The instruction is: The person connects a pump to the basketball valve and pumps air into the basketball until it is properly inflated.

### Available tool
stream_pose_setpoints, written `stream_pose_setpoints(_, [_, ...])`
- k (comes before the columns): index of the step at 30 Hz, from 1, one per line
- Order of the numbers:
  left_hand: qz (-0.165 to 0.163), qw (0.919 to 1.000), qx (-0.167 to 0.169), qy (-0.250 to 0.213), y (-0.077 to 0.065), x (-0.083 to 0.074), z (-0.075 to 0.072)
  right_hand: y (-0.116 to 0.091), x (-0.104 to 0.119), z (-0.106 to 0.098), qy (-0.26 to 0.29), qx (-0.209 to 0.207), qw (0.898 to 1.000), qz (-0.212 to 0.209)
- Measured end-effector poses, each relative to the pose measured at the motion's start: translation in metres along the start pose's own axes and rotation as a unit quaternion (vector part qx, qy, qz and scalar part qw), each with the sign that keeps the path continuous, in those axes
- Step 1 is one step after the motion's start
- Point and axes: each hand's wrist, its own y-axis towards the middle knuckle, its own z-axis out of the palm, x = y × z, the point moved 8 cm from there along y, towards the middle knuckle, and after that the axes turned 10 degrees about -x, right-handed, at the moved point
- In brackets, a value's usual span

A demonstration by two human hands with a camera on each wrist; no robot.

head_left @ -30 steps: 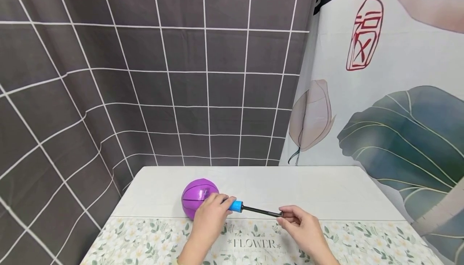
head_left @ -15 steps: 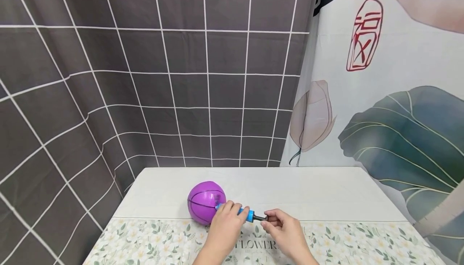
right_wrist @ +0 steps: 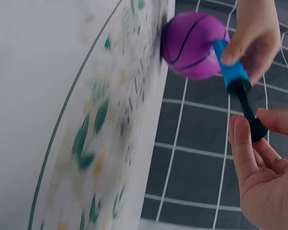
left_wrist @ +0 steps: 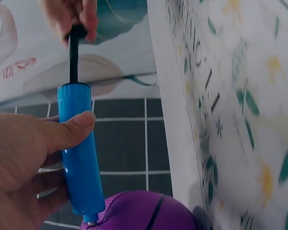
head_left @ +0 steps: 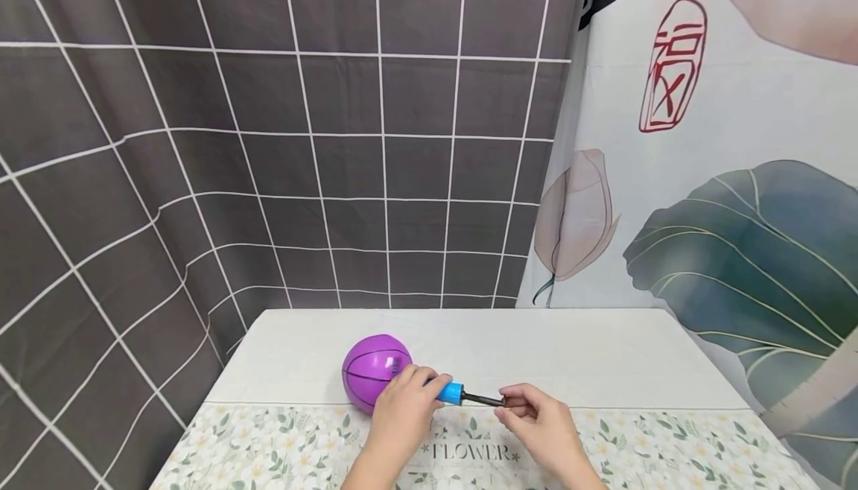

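A purple ball (head_left: 372,371) with black seam lines rests on the table, left of the middle. My left hand (head_left: 402,412) grips the blue barrel of a hand pump (left_wrist: 79,153). In the left wrist view the barrel's lower end meets the ball at a small metal tip. Out of the barrel's other end comes a black rod, partly drawn out. My right hand (head_left: 543,423) pinches the black handle at the rod's end between thumb and fingers, as the right wrist view shows too.
The table (head_left: 576,356) is white at the back, with a flowered cloth (head_left: 268,438) over its front part. Behind it hang a dark grey curtain (head_left: 415,170) with white grid lines and, to the right, a white one (head_left: 623,252) printed with leaves.
The black rod first slid into the barrel as my right hand moved left, then came partly out again as it moved right. The ball and left hand shifted slightly right, then back a little.
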Motion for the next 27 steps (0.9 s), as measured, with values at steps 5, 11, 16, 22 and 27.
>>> stream_pose_setpoints(5, [-0.021,0.9996,0.016,0.005,0.0,0.014,-0.003,0.002,-0.01,-0.019,-0.008,-0.007,1.0,0.03])
stream_pose_setpoints(11, [-0.019,0.9997,0.012,0.01,0.0,0.018,-0.006,0.003,-0.013,-0.026,0.001,-0.016,0.999,0.029])
stream_pose_setpoints(16, [0.012,0.9991,0.011,0.04,0.001,0.007,-0.007,0.003,-0.011,-0.02,0.002,-0.018,1.0,0.023])
stream_pose_setpoints(22, [0.045,0.997,0.01,0.063,-0.001,-0.012,-0.002,-0.001,-0.002,-0.001,-0.002,0.0,1.0,0.006])
stream_pose_setpoints(27, [0.074,0.9948,0.001,0.07,-0.001,-0.027,0.001,-0.003,0.008,0.013,0.005,0.019,1.0,-0.023])
